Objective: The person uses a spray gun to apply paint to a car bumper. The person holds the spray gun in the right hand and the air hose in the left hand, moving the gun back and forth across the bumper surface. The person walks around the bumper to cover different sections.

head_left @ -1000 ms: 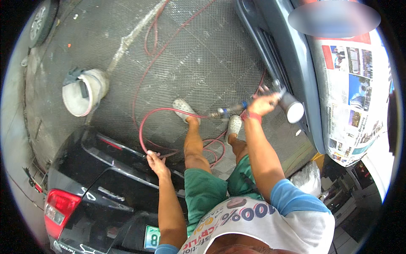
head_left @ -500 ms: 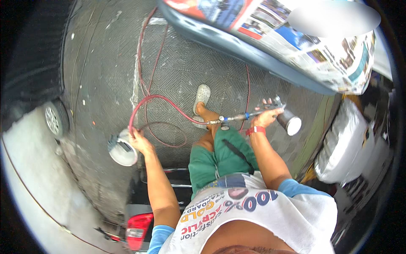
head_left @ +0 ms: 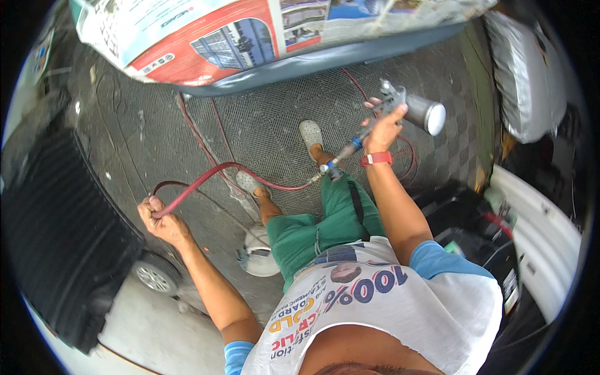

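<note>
My right hand is wrapped round the handle of a spray gun, whose grey cup has a white end and points right. A regulator with blue fittings joins the gun's handle to a red air hose. My left hand, out to the left, is closed round a bend of that hose, which hangs in a curve between both hands. Ahead of me is a dark blue-grey vehicle part, its upper side masked with printed paper. The gun is apart from this part, to its near right.
More hose runs over the textured dark floor near my feet. A whitish pail is beside my left leg. Silver covering stands at the right, black containers nearer. A wheel and black ribbed sheet are at left.
My view has turned, and the masked part now spans the front. My left hand is farther left, away from the pail, still on the hose. The spray gun has risen in view.
</note>
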The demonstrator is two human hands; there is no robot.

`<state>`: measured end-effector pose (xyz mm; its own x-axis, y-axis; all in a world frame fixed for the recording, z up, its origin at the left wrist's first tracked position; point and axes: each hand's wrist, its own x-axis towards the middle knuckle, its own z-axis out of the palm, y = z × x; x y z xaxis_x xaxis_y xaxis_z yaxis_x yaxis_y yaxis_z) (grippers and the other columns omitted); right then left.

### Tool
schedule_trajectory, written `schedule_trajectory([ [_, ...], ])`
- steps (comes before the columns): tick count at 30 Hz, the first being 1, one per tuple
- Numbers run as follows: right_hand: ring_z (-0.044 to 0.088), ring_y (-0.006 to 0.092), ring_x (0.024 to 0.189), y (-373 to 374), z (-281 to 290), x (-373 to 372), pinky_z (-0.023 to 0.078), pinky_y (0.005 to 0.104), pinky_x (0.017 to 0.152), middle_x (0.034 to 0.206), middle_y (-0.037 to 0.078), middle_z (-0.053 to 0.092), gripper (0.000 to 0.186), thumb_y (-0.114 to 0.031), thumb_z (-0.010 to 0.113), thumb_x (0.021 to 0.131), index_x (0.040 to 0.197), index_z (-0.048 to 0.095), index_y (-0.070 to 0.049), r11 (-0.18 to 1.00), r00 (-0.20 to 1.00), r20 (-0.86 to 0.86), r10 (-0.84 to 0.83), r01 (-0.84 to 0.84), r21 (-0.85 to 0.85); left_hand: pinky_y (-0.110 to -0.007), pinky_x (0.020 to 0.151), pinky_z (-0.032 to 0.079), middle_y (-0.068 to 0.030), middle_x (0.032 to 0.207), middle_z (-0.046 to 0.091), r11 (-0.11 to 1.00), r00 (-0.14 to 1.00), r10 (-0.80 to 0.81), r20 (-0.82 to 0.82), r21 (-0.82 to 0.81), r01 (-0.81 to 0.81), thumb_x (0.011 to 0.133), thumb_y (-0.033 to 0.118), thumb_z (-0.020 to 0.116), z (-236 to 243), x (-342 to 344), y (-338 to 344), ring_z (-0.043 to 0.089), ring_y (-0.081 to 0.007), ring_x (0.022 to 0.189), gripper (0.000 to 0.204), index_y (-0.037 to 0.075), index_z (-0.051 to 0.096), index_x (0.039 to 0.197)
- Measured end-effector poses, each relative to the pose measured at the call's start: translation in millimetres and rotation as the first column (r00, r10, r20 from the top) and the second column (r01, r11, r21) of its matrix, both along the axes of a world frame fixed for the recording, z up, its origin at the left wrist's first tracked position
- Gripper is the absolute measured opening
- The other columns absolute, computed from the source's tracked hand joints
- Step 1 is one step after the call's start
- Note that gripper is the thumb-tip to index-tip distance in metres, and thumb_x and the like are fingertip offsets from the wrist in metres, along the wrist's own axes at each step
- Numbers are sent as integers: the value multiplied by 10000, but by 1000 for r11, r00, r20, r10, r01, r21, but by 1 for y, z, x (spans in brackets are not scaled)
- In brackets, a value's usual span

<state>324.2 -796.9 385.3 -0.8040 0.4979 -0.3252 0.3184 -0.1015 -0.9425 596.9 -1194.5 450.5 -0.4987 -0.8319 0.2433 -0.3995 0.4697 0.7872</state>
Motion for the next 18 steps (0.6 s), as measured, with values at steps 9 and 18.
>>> schedule_trajectory([
  [9, 683, 140, 600, -139, -1, 94, 470, 256, 382, 814, 99, 714, 548, -523, 473, 1078, 1047, 673, -14, 914, 919, 82, 385, -368, -173, -383, 819, 454, -126, 871, 506, 768, 834, -423, 355, -349, 538, 991, 167, 703, 69, -1, -95, 519, -290, 840, 327, -14, 483, 830],
  [18, 650, 124, 570, -81, -3, 54, 523, 297, 562, 701, 60, 689, 571, -523, 532, 1058, 1235, 700, -6, 875, 874, 65, 482, -484, 14, -481, 747, 444, -185, 843, 544, 653, 509, -600, 618, 9, 758, 904, 164, 761, -28, 38, -72, 535, -382, 826, 283, -36, 572, 840],
])
